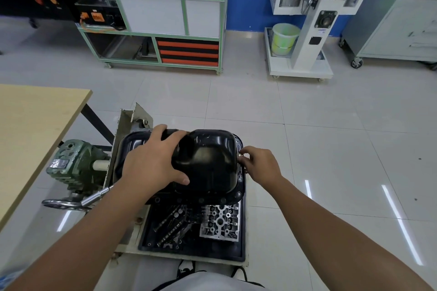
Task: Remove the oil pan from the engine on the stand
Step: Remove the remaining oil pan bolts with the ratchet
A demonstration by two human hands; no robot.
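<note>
The black oil pan [208, 160] faces up on top of the engine, which is mounted on the white stand [127, 123]. My left hand [153, 158] lies spread over the pan's shallow left part, thumb near the front, fingers reaching the far edge. My right hand [259, 164] is at the pan's right flange, fingertips pinching a small silver bolt [239, 155] on that rim. Empty bolt holes show along the flange's front and right edges.
Below the engine a black tray [238, 253] holds a silver cylinder-head part [221, 222] and camshafts [169, 224]. A green gearbox [75, 163] with a crank handle [63, 203] sits left. A wooden table [30, 125] stands at the left; carts and cabinets line the far wall.
</note>
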